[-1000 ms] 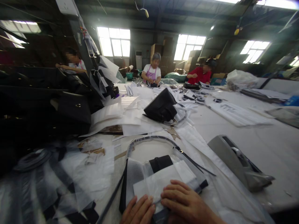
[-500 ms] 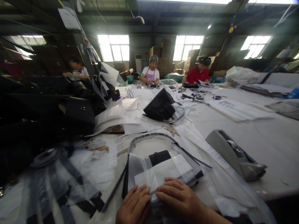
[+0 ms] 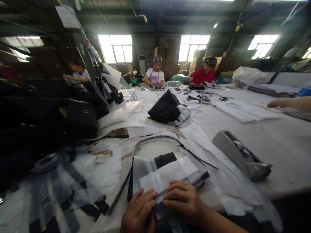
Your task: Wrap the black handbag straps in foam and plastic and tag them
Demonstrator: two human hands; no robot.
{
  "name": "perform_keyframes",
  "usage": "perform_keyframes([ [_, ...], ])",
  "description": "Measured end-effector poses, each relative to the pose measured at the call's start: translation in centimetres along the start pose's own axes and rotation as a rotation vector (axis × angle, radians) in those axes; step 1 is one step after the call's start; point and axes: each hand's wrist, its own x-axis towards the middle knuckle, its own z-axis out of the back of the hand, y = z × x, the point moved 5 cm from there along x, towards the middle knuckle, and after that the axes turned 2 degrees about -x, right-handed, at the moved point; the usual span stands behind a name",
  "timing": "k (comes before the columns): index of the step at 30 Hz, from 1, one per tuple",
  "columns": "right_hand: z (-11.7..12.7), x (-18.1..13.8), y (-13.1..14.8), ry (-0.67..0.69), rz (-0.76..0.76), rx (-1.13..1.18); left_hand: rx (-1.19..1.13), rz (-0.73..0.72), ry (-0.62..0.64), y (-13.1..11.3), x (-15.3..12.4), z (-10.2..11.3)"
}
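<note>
Bag (image 3: 143,167) by table's (image 3: 286,155) near edge | white sheet (image 3: 170,172) laid on, handle (image 3: 157,138) film-covered: done, I judge | strap end (image 3: 211,165) loose, seemingly left | left hand (image 3: 141,207), right hand (image 3: 184,200) touch it, fingers together; grip I cannot tell

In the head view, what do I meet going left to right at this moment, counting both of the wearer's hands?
Heap of black bags, the wearer's left hand, the wearer's right hand, grey tape dispenser, another person's hand.
</note>
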Motion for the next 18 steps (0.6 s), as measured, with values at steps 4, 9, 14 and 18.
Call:
perform_keyframes([
  [4, 0.2, 0.1, 0.1, 0.003, 0.01, 0.014, -0.016, 0.053, 0.021, -0.3, 0.9, 0.7],
  [9, 0.3, -0.1, -0.2, 0.01, -0.004, 0.027, 0.039, 0.037, -0.118, -0.6, 1.2, 0.6],
  [14, 1.0, 0.6, 0.3, 0.136, -0.053, 0.104, 0.045, -0.045, -0.129, -0.5, 0.2, -0.3],
  [18, 0.8, 1.4, 1.1, 0.178, -0.094, -0.038, 0.073, -0.059, -0.145, -0.5, -0.1, -0.4],
])
